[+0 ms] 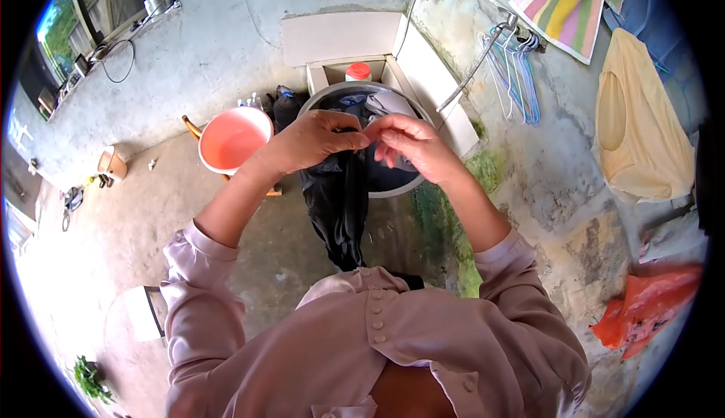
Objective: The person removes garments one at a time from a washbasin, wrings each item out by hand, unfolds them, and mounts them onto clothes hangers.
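My left hand (317,140) is closed around the upper part of a dark, wet-looking garment (337,214), which hangs down in front of me. Close beside it, my right hand (408,146) has its fingers curved and apart, with nothing visible in them. Both hands are over a large metal basin (404,188), and their fingertips nearly meet. Inside the basin lie a grey cloth (391,104) and darker cloth, partly covered by my hands.
A pink bucket (234,140) stands left of the basin. Behind the basin is a red-lidded container (358,71). Hangers (515,78), a striped towel (563,3) and a yellow garment (642,120) hang at the right wall. A red bag (646,308) is lower right.
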`<state>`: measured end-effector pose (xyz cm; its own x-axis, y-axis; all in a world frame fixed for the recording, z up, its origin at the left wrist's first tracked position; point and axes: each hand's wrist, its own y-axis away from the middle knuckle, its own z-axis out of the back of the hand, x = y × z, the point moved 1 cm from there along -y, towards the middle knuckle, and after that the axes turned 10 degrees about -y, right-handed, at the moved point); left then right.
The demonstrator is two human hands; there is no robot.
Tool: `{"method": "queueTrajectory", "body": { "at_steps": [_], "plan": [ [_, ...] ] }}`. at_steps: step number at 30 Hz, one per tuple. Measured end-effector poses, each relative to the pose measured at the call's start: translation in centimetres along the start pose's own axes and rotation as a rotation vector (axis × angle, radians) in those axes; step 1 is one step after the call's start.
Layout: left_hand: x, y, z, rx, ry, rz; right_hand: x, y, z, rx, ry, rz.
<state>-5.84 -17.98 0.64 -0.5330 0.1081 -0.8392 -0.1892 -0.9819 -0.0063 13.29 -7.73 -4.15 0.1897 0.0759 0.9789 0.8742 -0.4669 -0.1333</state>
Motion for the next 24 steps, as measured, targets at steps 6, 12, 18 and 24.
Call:
{"method": "queueTrajectory", "body": {
  "at_steps": [6, 12, 18, 24],
  "plan": [
    [2.1, 0.0, 0.3, -0.055, -0.202, -0.025, -0.1, 0.1, -1.0, 0.181, -0.220, -0.521],
    [3.2, 0.1, 0.3, -0.083, -0.142, 0.034, 0.3, 0.8, 0.6, 0.376, -0.455, -0.272],
    [4.0, -0.4, -0.3, -0.114, -0.027, 0.070, 2.0, 0.2, -1.3, -0.091, 0.283, 0.085],
    [4.6, -1.4, -0.6, -0.146, 0.125, 0.049, 0.0, 0.0, -1.9, -0.127, 0.542, 0.121]
  ]
}}
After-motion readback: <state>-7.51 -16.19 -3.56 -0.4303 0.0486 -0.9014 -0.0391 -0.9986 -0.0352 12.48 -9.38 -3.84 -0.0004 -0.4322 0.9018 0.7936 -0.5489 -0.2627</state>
